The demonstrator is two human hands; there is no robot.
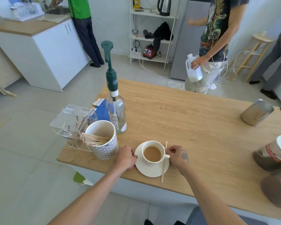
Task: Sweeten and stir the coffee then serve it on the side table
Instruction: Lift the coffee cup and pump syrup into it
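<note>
A white cup (pixel 152 147) of milky coffee stands on a white saucer (pixel 144 170) near the front edge of the wooden table (pixel 185 114). A wooden stir stick (pixel 163 168) lies across the saucer's right side, its lower end sticking out over the rim. My left hand (pixel 126 157) grips the saucer's left rim. My right hand (pixel 178 155) holds the saucer's right rim beside the cup handle. Cup and saucer rest on the table.
Left of the saucer stands a patterned mug (pixel 104 143) full of wooden sticks, a clear acrylic holder (pixel 71 122) and a syrup pump bottle (pixel 115 111). A steel pitcher (pixel 256 112) and jars (pixel 274 153) sit at the right. Three people stand beyond the table; one holds a milk jug (pixel 194 69).
</note>
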